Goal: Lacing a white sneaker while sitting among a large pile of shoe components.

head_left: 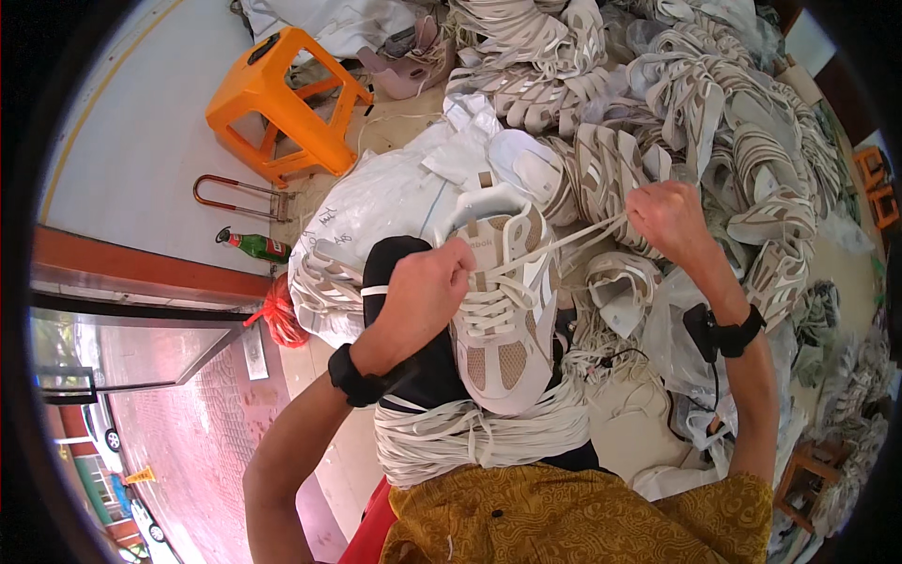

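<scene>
A beige and white sneaker [507, 362] rests on my lap, its toe pointing toward me. White lace crosses its lower eyelets. My right hand [669, 222] is closed on a shoelace [584, 231], drawn taut out to the right of the shoe. At the shoe's left side my left hand [427, 287] is closed around a lace too; a short end shows left of the fist. Across my thighs lies a thick bundle of loose white laces [470, 437]. The fingertips of both hands are partly hidden.
Piles of similar sneaker uppers [611, 160] fill the far side and right. Beyond my lap lies a white sack [385, 197]. An orange stool [282, 103], a green bottle [254, 246] and a red plastic bag [282, 315] are on the left. Clear plastic bags [672, 329] lie right.
</scene>
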A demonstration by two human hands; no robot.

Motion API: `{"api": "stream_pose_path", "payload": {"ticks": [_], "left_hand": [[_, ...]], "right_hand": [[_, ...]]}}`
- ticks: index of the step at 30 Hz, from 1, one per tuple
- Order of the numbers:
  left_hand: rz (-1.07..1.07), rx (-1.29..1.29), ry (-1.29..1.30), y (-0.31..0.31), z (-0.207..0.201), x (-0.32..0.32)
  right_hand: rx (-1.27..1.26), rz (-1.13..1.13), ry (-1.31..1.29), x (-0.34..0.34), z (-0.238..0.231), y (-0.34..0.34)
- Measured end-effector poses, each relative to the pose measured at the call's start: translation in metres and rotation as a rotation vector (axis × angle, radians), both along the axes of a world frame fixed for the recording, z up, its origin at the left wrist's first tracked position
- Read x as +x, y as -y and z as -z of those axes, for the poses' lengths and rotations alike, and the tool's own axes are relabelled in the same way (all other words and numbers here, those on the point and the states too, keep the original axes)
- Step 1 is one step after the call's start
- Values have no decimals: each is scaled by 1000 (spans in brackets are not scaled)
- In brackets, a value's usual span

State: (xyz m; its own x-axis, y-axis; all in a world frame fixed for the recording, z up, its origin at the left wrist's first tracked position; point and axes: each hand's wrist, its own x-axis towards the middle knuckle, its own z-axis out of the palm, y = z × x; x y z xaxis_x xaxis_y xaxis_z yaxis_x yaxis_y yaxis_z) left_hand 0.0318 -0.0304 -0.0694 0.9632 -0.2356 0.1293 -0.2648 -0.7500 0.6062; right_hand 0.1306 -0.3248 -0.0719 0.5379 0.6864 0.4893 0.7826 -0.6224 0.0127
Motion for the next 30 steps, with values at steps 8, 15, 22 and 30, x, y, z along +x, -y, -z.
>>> {"api": "stream_pose_path", "payload": {"ticks": [8,15,22,30], "left_hand": [[138,290,99,2,-20,10],[39,-245,-423,-6,-16,13],[-89,-402,-480,-13,-9,6],[-85,-642,-557,-14,-8,-3]], "right_hand": [[-110,81,-77,-4,8,-10],[337,-245,-546,-31,7,-112],[344,-144,-530,-51,23,-148],[513,-207,-383,-51,43,-143]]}}
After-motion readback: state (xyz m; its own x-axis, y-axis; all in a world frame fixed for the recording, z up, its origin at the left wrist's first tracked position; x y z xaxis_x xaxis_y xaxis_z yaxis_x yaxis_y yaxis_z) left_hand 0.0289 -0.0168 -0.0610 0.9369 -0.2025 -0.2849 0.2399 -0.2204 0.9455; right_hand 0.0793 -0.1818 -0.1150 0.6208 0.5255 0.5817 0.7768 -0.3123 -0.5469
